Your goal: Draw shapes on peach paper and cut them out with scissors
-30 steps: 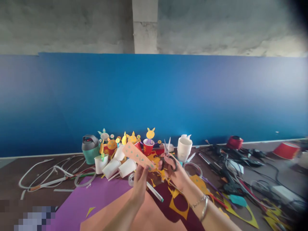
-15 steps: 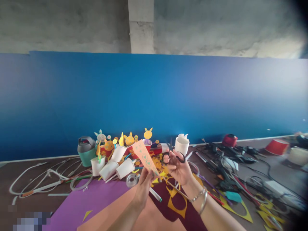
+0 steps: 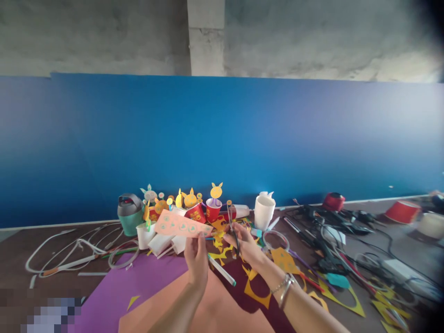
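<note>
My left hand (image 3: 197,259) pinches the right end of an orange paper strip (image 3: 180,225) printed with green round drawings. The strip lies nearly level above the paper cups. Black-handled scissors (image 3: 234,238) are in my right hand (image 3: 245,243), their blades pointing up, just right of the strip and apart from it. A bracelet and a bangle sit on my right wrist. Below the hands lie a large orange sheet (image 3: 208,305), a purple sheet (image 3: 114,291) and a white marker (image 3: 224,270) with a green end.
Red and white paper cups (image 3: 212,212) with yellow animal cutouts stand at the back. A teal container (image 3: 130,217) is left of them, a white cup (image 3: 264,212) right. Yellow scraps (image 3: 258,293) are scattered about. Cables (image 3: 69,259) lie left; more tangle among black devices (image 3: 329,263) on the right.
The strip has swung from a steep slant to nearly level, moving left. My right hand has turned and moved slightly left, bringing the scissors upright and side-on.
</note>
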The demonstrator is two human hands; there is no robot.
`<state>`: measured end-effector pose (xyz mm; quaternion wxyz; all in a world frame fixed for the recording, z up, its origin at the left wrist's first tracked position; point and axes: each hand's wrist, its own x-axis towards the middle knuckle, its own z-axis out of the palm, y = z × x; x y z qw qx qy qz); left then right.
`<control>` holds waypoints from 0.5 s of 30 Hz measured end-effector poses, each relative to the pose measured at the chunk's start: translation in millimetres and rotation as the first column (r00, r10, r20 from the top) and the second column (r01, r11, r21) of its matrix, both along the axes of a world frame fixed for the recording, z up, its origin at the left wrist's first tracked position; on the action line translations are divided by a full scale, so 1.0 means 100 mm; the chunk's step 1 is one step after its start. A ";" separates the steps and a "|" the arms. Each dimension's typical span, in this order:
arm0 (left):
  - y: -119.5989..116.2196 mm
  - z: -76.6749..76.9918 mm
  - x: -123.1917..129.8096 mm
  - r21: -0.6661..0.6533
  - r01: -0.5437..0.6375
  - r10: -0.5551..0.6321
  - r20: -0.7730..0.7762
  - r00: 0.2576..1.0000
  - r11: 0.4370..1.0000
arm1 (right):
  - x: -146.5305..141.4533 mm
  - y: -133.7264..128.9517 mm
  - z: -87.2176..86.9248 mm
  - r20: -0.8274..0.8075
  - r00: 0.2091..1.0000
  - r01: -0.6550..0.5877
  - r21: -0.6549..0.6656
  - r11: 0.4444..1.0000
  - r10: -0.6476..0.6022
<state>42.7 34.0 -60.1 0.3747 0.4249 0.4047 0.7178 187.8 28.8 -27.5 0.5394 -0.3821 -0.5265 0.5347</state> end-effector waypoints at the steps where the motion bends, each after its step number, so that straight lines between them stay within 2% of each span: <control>1: 0.01 0.01 -0.02 0.033 -0.060 0.060 -0.011 0.998 0.998 | -0.01 0.03 -0.04 -0.020 1.000 0.006 0.001 1.000 -0.006; 3: 0.02 0.02 -0.04 0.078 -0.134 0.137 -0.031 0.990 0.988 | -0.02 0.09 -0.13 -0.026 0.999 0.039 0.007 0.999 -0.039; 5: 0.01 0.01 -0.04 0.092 -0.119 0.126 -0.076 0.989 0.989 | 0.00 0.13 -0.23 0.036 0.998 0.060 -0.027 0.998 -0.059; 7: -0.01 -0.01 -0.02 0.082 -0.029 0.040 -0.137 0.990 0.996 | 0.02 0.14 -0.29 0.060 0.993 0.100 -0.034 0.994 -0.098; 10: -0.03 -0.04 0.01 0.021 0.114 -0.110 -0.142 0.984 0.993 | 0.03 0.04 -0.31 -0.028 0.989 0.147 0.063 0.987 -0.145; 12: -0.04 -0.03 0.02 -0.029 0.158 -0.160 -0.089 0.983 0.987 | 0.00 -0.06 -0.29 -0.055 0.993 0.112 0.079 0.991 -0.108; 15: -0.03 -0.01 0.02 -0.090 0.160 -0.164 -0.041 0.986 0.983 | -0.06 -0.19 -0.32 -0.021 1.000 0.005 0.027 1.000 -0.004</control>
